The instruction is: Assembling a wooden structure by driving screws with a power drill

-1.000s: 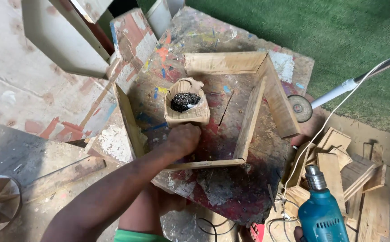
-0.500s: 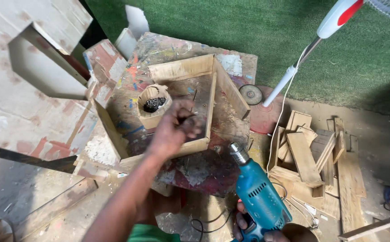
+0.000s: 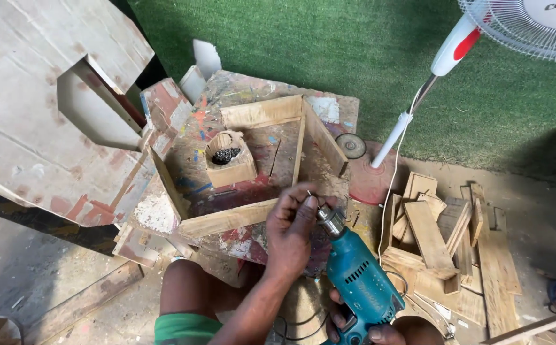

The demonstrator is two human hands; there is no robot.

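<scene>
I see my left hand (image 3: 294, 223) at lower centre of the frame, fingers pinched shut around the ribbed metal chuck (image 3: 330, 219) of a teal drill (image 3: 360, 281), with a thin bit poking out above the fingertips. My right hand (image 3: 370, 329) is at the bottom edge, wrapped closed around the drill's plastic grip; only the knuckles and fingertips show. The drill lies diagonally, nose pointing toward upper left, just below a rough wooden frame (image 3: 262, 163) of pale planks, which sits on a paint-spattered table (image 3: 227, 96) in the middle of the frame. Inside the frame, at its left, stands a small wooden box (image 3: 230, 167) with a rounded cut-out, filled with dark screws. A round grey disc (image 3: 351, 145) lies just right of the frame. At right centre there is a loose pile of flat wood offcuts (image 3: 428, 233) on the dusty floor. A white fan pole (image 3: 412, 108) slants up toward the upper right over green turf (image 3: 329, 45). A large scuffed board (image 3: 29, 108) fills the upper left.
</scene>
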